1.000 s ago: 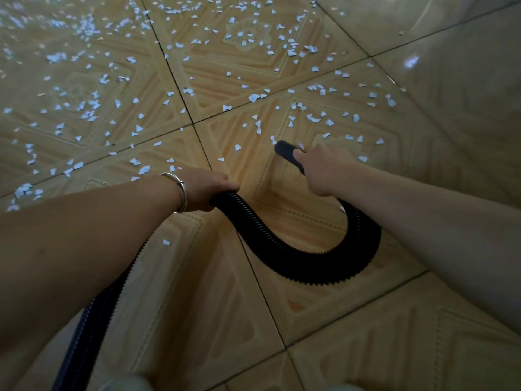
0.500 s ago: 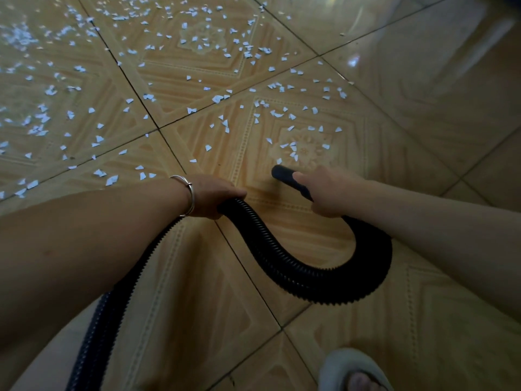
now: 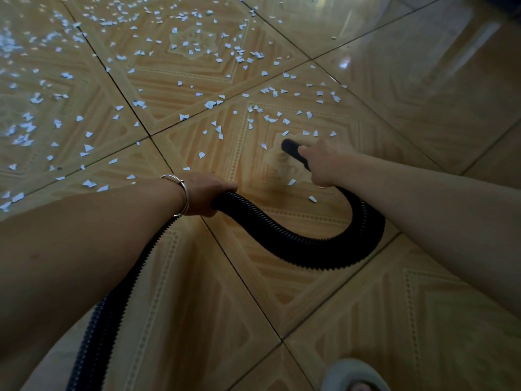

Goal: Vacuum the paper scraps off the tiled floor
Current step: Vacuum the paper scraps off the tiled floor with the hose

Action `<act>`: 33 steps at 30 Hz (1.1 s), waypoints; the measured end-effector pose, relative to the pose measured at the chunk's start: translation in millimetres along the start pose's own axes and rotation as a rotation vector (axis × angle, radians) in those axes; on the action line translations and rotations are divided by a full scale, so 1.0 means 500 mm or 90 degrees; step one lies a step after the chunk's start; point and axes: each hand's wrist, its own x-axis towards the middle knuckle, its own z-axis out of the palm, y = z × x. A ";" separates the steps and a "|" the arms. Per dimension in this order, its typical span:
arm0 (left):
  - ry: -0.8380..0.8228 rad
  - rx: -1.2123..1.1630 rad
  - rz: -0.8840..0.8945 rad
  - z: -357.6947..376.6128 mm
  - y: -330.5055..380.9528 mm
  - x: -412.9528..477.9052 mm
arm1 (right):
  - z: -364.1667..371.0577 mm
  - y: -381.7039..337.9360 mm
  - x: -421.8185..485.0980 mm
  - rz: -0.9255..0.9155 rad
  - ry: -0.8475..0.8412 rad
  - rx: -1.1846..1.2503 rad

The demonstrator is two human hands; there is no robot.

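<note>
Paper scraps [image 3: 210,104]: small white bits, too many to count, strewn over the tiled floor [image 3: 423,306], thickest at far left; two lie just beside the right wrist
Nozzle [image 3: 291,149]: one, black, its tip low among the nearest scraps; whether it touches the tile cannot be told
Hose [image 3: 282,235]: one, black and ribbed, curving in a U below the right arm, then running under the left forearm
Right hand [image 3: 324,162]: fingers wrapped around the nozzle
Left hand [image 3: 205,193]: clenched around the hose further back
Bangle [image 3: 183,193]: one, silver, on the left wrist
Slipper [image 3: 352,373]: one, pale, at the bottom edge
</note>
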 end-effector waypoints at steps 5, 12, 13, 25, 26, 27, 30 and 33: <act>0.004 -0.018 0.027 0.003 0.015 0.017 | 0.006 -0.002 -0.006 -0.052 -0.023 0.032; -0.029 -0.008 0.090 0.000 0.064 0.035 | 0.037 0.042 -0.126 -0.007 -0.087 -0.005; -0.035 -0.009 0.103 -0.001 0.074 0.038 | 0.044 0.039 -0.140 -0.012 -0.089 0.002; -0.080 0.027 0.146 -0.011 0.095 0.038 | 0.092 0.015 -0.213 0.018 -0.149 0.111; -0.082 0.029 0.149 -0.011 0.099 0.041 | 0.094 0.019 -0.217 0.034 -0.152 0.108; -0.081 0.028 0.153 -0.011 0.102 0.045 | 0.096 0.024 -0.215 0.050 -0.147 0.102; -0.067 0.022 0.154 -0.011 0.102 0.056 | 0.094 0.039 -0.197 0.085 -0.119 0.086; -0.050 0.025 0.135 -0.020 0.094 0.063 | 0.085 0.051 -0.169 0.096 -0.108 0.072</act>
